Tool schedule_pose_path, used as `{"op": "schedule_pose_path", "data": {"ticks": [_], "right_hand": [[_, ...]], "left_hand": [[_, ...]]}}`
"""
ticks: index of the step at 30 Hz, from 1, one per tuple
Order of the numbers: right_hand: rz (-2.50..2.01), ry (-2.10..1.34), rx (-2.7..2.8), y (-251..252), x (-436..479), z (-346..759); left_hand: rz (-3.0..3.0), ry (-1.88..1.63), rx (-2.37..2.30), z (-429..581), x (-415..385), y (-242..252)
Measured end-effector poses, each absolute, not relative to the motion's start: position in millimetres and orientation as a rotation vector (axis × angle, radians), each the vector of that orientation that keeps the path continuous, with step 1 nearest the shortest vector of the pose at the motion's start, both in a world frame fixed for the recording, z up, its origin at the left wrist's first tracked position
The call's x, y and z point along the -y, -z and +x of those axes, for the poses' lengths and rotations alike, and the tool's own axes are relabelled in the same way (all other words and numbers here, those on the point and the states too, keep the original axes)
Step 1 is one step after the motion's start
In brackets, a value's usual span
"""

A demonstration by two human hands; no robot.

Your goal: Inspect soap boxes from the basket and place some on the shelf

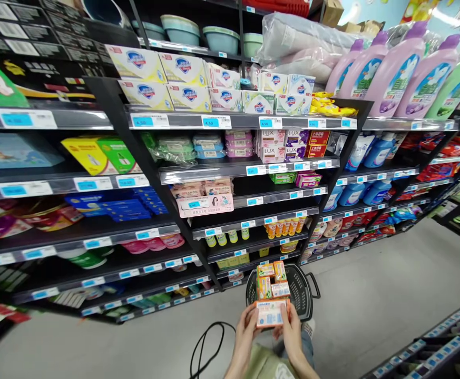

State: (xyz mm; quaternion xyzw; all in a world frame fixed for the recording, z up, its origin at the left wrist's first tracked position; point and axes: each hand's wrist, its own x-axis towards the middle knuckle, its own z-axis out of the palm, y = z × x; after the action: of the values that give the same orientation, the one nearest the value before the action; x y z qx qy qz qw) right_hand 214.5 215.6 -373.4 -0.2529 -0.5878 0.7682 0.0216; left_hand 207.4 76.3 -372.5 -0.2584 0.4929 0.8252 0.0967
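My left hand and my right hand grip an orange-and-white soap pack from its two sides. Printed text on its pale face is turned up toward me, too small to read. Just beyond it, a dark shopping basket stands on the floor, with its handle sticking out to the right. Several similar orange soap packs are stacked in the basket's left part. The held pack covers the basket's near edge, and some of my fingers are hidden beneath it.
Ahead stand shelves with boxed soaps, bottles and tubes. Large purple detergent bottles line the upper right. A black cord loops over the grey floor at my left. Another shelf edges the lower right.
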Motion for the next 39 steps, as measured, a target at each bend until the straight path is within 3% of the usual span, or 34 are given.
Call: {"op": "schedule_pose_path", "data": {"ticks": [27,39], "right_hand": [[-0.713,-2.390,1.836,380,-219,212],[-0.502,-2.434,2.001,376,-228,205]], "left_hand": [[-0.808,-2.432,-1.880,199,-61,385],[-0.558,-2.334,-1.515,201,-71,368]]}}
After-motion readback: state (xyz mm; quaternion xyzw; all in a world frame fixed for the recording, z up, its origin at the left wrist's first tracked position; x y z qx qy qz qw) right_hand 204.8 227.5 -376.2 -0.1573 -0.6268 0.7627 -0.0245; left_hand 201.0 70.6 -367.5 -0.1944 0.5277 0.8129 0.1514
